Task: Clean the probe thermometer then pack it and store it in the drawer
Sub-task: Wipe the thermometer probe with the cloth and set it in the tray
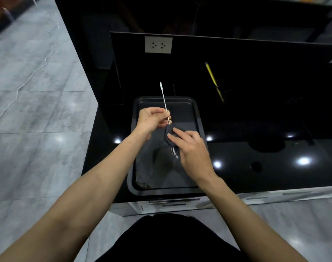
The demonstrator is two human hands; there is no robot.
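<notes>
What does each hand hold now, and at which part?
The left hand pinches the thin metal probe thermometer near the lower end of its stem. The right hand grips a dark grey cloth wrapped round the end below.

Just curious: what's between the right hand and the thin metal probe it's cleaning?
In the head view, a dark grey cloth is wrapped around the thin metal probe, under the right hand.
</notes>
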